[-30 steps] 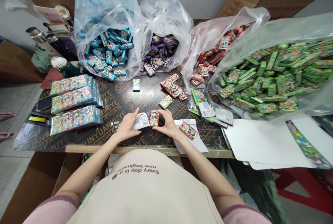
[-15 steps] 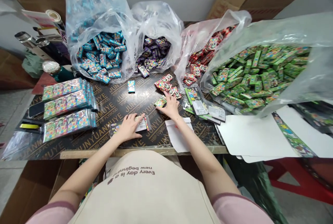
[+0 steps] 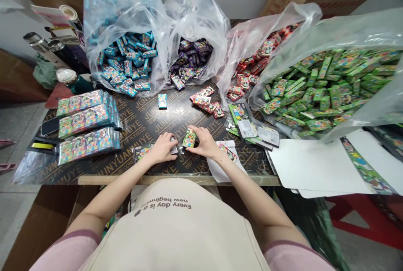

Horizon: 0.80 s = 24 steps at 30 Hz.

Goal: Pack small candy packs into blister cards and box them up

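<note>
My right hand [image 3: 204, 144] pinches a small green box [image 3: 189, 138] between thumb and fingers, tilted up just above the table. Close by on its left, my left hand [image 3: 163, 149] curls around the right end of a clear plastic packet [image 3: 142, 152] lying flat. Colourful print shows through the packet, and my fingers cover much of it. Beyond the hands lie several loose red boxes [image 3: 206, 102] and a single blue box [image 3: 162, 101]. Under my right wrist is a white paper [image 3: 217, 170] with a red printed piece [image 3: 229, 151] on it.
Clear bags of blue boxes [image 3: 129, 63], purple boxes [image 3: 192, 56], red boxes [image 3: 252, 65] and green boxes [image 3: 321, 90] line the back. Filled packs [image 3: 88, 145] are stacked at left beside a jar [image 3: 67, 77]. Printed cards [image 3: 247, 126] and white sheets [image 3: 308, 166] lie right.
My right hand has picked up the green box from beside the red ones and brought it left and nearer, towards my left hand. My left hand has curled round the packet's end.
</note>
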### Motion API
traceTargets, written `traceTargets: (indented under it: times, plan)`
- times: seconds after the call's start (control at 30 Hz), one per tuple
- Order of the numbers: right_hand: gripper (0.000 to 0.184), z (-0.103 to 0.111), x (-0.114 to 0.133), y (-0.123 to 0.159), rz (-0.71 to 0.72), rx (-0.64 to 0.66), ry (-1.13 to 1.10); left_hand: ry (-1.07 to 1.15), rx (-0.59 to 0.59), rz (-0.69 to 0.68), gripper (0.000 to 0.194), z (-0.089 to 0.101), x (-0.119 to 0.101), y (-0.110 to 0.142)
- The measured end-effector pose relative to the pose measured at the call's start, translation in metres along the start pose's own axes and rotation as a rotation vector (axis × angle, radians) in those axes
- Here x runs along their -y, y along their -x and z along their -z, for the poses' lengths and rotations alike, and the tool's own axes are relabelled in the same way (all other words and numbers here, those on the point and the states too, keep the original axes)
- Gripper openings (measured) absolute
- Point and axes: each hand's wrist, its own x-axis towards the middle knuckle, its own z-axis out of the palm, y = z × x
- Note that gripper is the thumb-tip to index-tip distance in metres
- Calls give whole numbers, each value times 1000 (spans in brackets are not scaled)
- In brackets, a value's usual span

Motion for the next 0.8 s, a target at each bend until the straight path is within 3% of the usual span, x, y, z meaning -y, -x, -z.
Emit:
traceTargets:
  times: [0.17,0.3,0.43,0.7,0.8]
  plan:
    - [81,-1,12,-2,16,98,-11,191,-130,-8,89,5,-3,3]
    - [81,2,20,-6,93,204,-71,283,-176,-13,108,7,-3,5]
    - [80,6,19,-12,160,250,-216,315,-189,-23,112,5,-3,4]
    - [80,29,26,-35,202,261,-402,311,-354,31,116,9,-11,-4]
    - [86,32,29,-38,43,47,-492,358,-499,138,114,21,-17,-7]
